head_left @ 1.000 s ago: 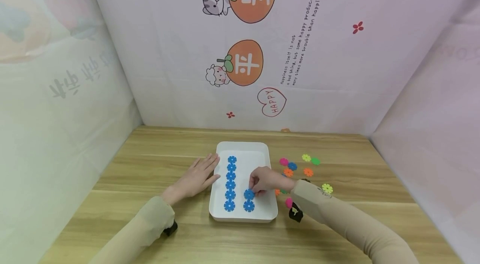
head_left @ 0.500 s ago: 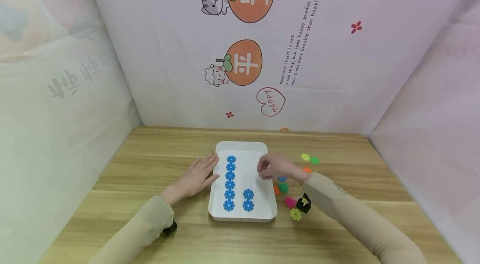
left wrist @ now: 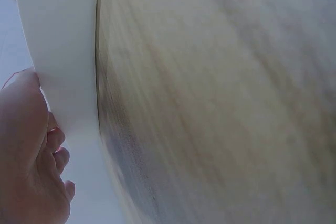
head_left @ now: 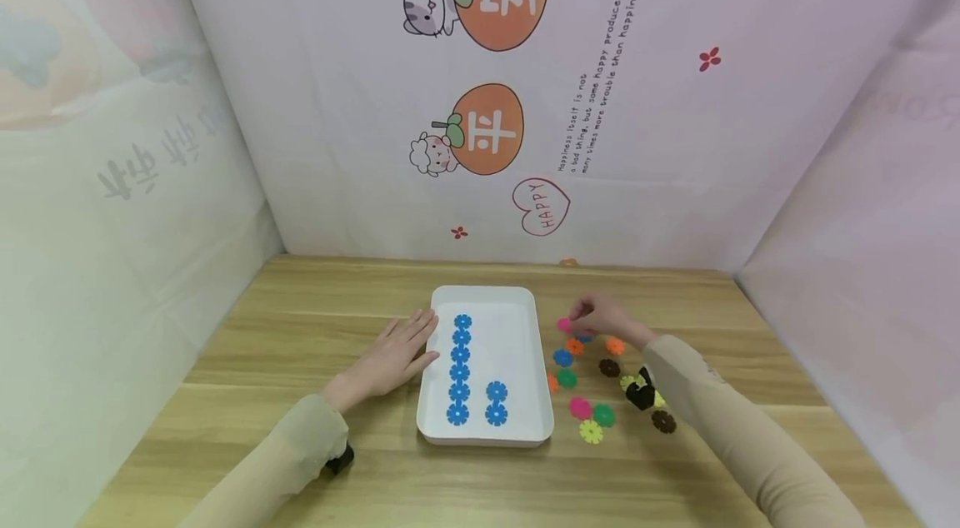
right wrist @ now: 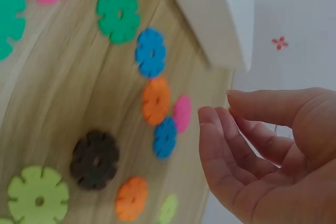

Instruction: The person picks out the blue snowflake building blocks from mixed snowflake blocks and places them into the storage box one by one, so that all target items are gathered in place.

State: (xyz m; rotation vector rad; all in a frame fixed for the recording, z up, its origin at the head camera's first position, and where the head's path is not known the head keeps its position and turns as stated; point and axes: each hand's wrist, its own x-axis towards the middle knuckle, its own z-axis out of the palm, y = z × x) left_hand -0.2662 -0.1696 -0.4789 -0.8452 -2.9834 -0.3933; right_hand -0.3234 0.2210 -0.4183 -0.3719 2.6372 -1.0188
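Note:
My left hand (head_left: 393, 355) lies with straight fingers against the left rim of a white tray (head_left: 519, 328). Inside the tray, a column of several blue snowflake discs (head_left: 460, 372) runs along the left side. Two more blue snowflake discs (head_left: 497, 414) lie at the lower right of it. My right hand (head_left: 603, 318) hovers over the loose pieces right of the tray, its fingers loosely bent and holding nothing. In the right wrist view, a blue snowflake disc (right wrist: 165, 137) and a pink one (right wrist: 182, 114) are nearest to its fingertips, with the thumb apart from them.
Loose snowflake discs lie right of the tray: an orange one (head_left: 615, 346), a dark brown one (head_left: 610, 368), a green one (head_left: 566, 378), a yellow one (head_left: 591, 431) and several others. Patterned white cloth (head_left: 360, 178) encloses the wooden table (head_left: 337, 286) at the back and sides.
My right hand has left the second blue disc of the right-hand pair and moved right, out of the tray, to the loose discs. The left hand stays at the tray rim.

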